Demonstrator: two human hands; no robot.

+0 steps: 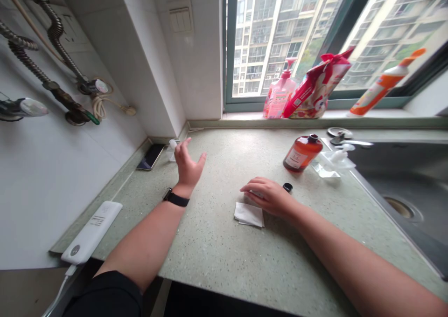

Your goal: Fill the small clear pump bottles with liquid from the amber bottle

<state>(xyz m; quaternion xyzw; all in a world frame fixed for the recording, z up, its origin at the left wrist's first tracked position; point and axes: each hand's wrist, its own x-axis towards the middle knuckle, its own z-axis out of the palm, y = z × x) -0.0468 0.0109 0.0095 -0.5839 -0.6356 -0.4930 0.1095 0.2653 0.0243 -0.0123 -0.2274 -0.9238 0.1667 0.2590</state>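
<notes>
My left hand [188, 167] is raised over the counter at left of centre, fingers apart and holding nothing. Just behind it stands a small clear pump bottle [172, 150], partly hidden by the fingers. My right hand [269, 195] is low over the counter with its fingers stretched out to the left; a pale patch shows below them, too unclear to name. A folded white tissue [249, 214] lies right below that hand. A black cap [287, 187] sits beside its knuckles. Farther back, an uncapped amber bottle [300, 155] with a white label stands upright.
A clear pump dispenser [332, 162] stands by the sink [402, 168]. On the windowsill are a pink pump bottle [279, 95], a red bag [318, 86] and an orange-and-white bottle [378, 87]. A phone [151, 156] and a white power bank [93, 233] lie at left.
</notes>
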